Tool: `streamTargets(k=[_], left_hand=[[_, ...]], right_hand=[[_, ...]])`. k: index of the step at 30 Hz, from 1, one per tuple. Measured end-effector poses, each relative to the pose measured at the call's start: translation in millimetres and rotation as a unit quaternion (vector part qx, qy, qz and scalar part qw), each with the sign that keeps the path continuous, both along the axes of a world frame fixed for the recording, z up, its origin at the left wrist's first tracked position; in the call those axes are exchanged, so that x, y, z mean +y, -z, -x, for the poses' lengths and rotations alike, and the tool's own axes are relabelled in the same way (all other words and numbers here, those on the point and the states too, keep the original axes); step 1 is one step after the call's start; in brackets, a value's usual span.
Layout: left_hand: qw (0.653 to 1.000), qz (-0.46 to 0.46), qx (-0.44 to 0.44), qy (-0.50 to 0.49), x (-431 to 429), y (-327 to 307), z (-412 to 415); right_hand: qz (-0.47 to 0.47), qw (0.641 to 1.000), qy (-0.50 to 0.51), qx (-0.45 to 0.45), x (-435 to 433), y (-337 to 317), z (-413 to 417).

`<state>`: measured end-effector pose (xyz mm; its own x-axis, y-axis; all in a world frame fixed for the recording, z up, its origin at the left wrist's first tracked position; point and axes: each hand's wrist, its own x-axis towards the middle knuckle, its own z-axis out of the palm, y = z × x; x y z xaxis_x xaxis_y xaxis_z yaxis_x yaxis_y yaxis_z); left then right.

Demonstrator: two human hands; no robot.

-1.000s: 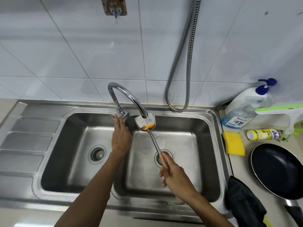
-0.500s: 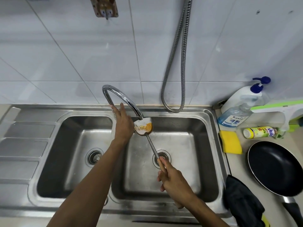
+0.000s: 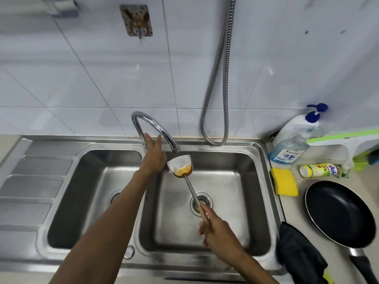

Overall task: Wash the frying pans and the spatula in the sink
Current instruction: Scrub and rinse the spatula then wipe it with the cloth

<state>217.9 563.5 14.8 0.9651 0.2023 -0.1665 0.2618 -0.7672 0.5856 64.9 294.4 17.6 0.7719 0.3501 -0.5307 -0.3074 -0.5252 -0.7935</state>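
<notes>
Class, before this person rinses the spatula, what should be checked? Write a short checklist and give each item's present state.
1. Spatula blade under the faucet spout: ok.
2. Right hand grips the spatula handle: ok.
3. Left hand touches the faucet base: ok.
4. Water running: not ok, none visible.
5. Blade clean: not ok, orange residue on it.
6. Sponge nearby: ok, on the counter right of the sink.

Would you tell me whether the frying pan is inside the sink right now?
No, the frying pan lies on the counter right of the sink.
</notes>
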Motion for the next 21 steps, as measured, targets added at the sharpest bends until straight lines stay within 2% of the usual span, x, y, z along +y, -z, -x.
streamTargets(k=[4,6,8,10,12,14,18,21], left_hand=[[0.988,0.075,-0.062,-0.117,-23.9,-0.8,32.5],[0.961,0.145,-0.071,-0.223,-54.9,6.6,64.7],[0.928,0.231,-0.025,-0.293,-90.2,18.1,101.0],[0.899,0.324,0.043,-0.291,-120.2,29.5,130.7],[0.856,0.44,0.108,-0.25,-142.7,32.5,148.1],[0.815,0.52,0.133,-0.219,-156.0,32.0,157.1],[0.794,0.546,0.12,-0.239,-162.0,32.8,158.8],[0.775,0.567,0.116,-0.255,-161.5,33.0,155.5]], right_hand=[[-0.006,1.0,0.012,-0.002,-4.1,-4.8,3.3],[-0.014,1.0,0.025,-0.003,-5.7,-5.5,4.9],[-0.015,0.999,0.033,-0.001,-5.3,-5.3,6.5],[-0.004,1.0,0.028,0.005,-5.1,-4.8,10.1],[0.013,1.0,0.015,0.002,-5.7,-4.5,13.6],[0.024,1.0,0.012,-0.016,-7.2,-5.2,16.2],[0.01,1.0,-0.002,-0.011,-15.2,-6.9,13.5],[0.057,0.997,-0.009,-0.052,-40.8,-5.9,-13.3]])
